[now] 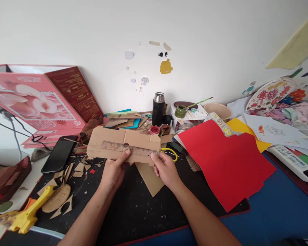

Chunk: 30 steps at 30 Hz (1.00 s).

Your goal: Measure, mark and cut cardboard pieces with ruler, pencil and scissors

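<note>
A piece of brown cardboard (107, 135) is held up above the black mat, with a clear ruler (141, 151) lying along its face. My left hand (117, 168) grips the lower edge near the middle, its thumb pressing on the ruler. At the right end, my right hand (166, 169) pinches the ruler and cardboard together, thumb on top. Fingers of both hands are partly hidden behind the cardboard. Below it, another cardboard piece (152, 181) rests on the mat.
A yellow glue gun (32, 210), cardboard scraps and a phone (59, 153) lie left. Behind stand a black flask (158, 110), a green paint jar (181, 111) and a pink box (36, 99). Red paper (223, 160) covers the mat's right side, near a white power strip (292, 162).
</note>
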Each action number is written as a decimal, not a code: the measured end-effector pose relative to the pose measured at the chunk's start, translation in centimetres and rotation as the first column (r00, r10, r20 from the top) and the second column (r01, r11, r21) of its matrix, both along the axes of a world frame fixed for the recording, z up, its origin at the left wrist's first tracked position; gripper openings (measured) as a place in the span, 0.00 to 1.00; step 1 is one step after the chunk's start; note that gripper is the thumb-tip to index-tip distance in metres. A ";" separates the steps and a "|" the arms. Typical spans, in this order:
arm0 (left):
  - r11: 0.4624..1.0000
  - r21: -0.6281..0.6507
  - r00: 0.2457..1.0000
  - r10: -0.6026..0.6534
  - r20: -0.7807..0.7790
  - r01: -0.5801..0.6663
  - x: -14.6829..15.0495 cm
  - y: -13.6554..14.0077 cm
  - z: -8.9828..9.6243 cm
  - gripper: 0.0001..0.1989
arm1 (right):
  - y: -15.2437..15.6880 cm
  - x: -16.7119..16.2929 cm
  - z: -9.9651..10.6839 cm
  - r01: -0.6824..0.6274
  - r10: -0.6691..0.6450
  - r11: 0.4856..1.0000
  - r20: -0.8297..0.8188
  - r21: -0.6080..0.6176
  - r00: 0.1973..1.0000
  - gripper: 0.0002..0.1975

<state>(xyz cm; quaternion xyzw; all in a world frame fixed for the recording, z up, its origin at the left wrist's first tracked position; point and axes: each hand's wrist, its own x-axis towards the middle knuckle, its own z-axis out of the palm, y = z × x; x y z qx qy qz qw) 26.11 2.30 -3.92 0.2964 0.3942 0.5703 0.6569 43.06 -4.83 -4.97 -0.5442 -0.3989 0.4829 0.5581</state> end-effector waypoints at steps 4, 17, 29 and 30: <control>1.000 -0.006 1.000 0.006 -0.007 -0.006 -0.1 0.0 0.0 0.24 | 0.0 0.0 0.0 -0.002 0.002 1.000 0.001 0.001 1.000 0.27; 1.000 -0.016 1.000 0.010 -0.003 -0.010 0.1 -0.1 0.1 0.25 | 0.0 -0.1 -0.2 -0.001 0.001 1.000 -0.023 0.001 1.000 0.26; 1.000 0.001 0.999 0.028 0.043 -0.028 -0.5 0.7 0.5 0.27 | -0.4 -0.2 0.3 -0.094 0.093 0.995 -0.058 -0.015 0.994 0.28; 1.000 0.003 0.998 0.011 0.059 -0.012 -0.4 0.7 0.5 0.27 | -0.4 -0.2 0.4 -0.097 0.095 0.995 -0.059 -0.019 0.994 0.28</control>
